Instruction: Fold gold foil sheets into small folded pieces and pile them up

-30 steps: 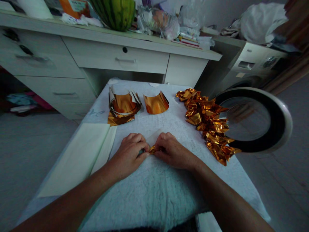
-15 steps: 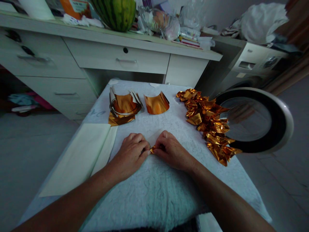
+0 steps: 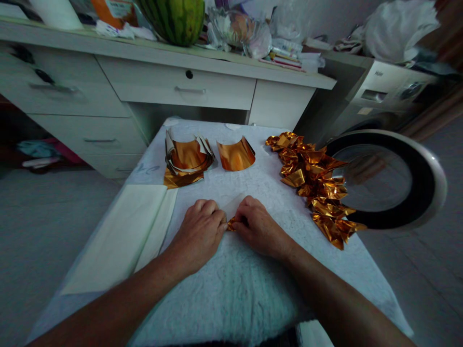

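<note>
Between my two hands, low over the cloth-covered table [image 3: 224,274], is a small piece of gold foil paper [image 3: 230,224], mostly hidden by fingers. My left hand [image 3: 203,231] pinches its left end, and my right hand [image 3: 257,226] pinches the right end with curled fingers. Beyond them a single curved gold foil sheet [image 3: 237,155] lies on the cloth. Left of that sits a curled stack of gold foil sheets [image 3: 186,156] with pale undersides. Folded gold foil pieces [image 3: 307,176] are heaped along the table's right side.
Pale paper sheets [image 3: 115,241] lie at the table's left. An open washing machine door [image 3: 427,183] stands close to the right edge. Behind is a white desk with drawers [image 3: 181,84], bearing a watermelon [image 3: 171,19] and a glass bowl [image 3: 231,31].
Both hands keep their pinch on the foil paper; my left fingers have shifted slightly, and a little more gold shows between the hands. The whole view has moved slightly.
</note>
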`<act>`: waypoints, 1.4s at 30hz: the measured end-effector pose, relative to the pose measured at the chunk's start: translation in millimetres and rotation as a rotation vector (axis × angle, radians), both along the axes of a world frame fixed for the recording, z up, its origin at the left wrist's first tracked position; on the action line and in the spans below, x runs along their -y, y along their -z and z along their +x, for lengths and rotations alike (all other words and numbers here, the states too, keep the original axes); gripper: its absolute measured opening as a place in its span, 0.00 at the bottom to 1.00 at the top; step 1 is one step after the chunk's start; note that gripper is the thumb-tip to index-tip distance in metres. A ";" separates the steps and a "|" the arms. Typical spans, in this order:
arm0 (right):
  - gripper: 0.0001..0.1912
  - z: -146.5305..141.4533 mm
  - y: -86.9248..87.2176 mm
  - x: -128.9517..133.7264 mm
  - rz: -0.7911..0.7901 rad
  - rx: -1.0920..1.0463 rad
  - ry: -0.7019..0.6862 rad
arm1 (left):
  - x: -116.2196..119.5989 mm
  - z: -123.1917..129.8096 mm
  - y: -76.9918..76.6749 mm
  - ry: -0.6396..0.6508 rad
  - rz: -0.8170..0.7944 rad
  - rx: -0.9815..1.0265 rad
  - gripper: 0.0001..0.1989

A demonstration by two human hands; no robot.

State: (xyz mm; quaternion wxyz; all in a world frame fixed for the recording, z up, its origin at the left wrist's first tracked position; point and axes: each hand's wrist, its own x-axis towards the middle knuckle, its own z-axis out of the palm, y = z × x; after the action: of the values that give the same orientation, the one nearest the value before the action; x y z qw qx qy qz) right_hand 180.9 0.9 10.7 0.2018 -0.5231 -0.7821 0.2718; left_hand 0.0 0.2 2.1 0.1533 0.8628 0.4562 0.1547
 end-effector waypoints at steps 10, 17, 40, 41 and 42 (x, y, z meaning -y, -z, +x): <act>0.08 -1.8 9.4 1.1 0.079 -0.022 0.045 | -0.6 0.2 -0.6 -0.023 0.027 -0.021 0.07; 0.08 -3.3 8.9 1.0 0.068 -0.014 0.057 | -0.6 1.5 0.6 -0.039 0.025 -0.031 0.08; 0.05 -3.5 14.6 3.9 0.145 -0.014 0.062 | -6.1 -4.2 8.9 0.015 -0.061 0.177 0.12; 0.05 -3.7 14.6 4.1 0.148 -0.014 0.065 | -6.3 -4.4 9.2 0.017 -0.062 0.180 0.11; 0.04 -4.0 14.5 4.1 0.149 -0.013 0.066 | -6.4 -4.6 9.3 0.017 -0.062 0.182 0.11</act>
State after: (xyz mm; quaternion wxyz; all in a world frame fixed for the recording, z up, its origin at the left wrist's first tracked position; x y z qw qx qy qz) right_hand 176.8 -3.3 -3.8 0.2542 -0.5303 -0.7813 0.2093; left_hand -4.6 6.6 -7.2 0.2222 0.8437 0.4379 0.2169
